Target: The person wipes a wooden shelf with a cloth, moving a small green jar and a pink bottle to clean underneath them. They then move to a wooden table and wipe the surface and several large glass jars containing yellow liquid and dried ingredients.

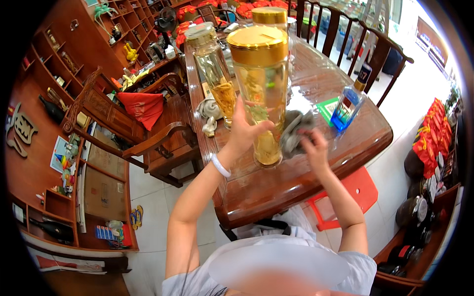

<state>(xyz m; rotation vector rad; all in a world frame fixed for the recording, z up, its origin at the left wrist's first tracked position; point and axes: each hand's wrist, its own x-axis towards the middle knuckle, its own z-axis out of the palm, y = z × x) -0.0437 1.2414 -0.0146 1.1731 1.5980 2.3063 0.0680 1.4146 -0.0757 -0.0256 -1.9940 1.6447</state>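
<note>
A tall glass jar with a gold lid stands upright on the wooden table, with pale, plant-like matter inside. Against its left side rests my left hand, thumb across the glass and fingers partly hidden behind it. My right hand grips a grey cloth at the jar's lower right side. Just to the left stands another glass jar holding yellowish roots. Behind the front jar, a further gold-lidded jar is mostly hidden. A blue-tinted glass bottle stands farther right, beside a green-and-white card.
A crumpled pale cloth and a small figurine lie near the table's left edge. Carved wooden chairs flank the glossy table. A red plastic stool sits by the near right edge. Shelves line the left wall.
</note>
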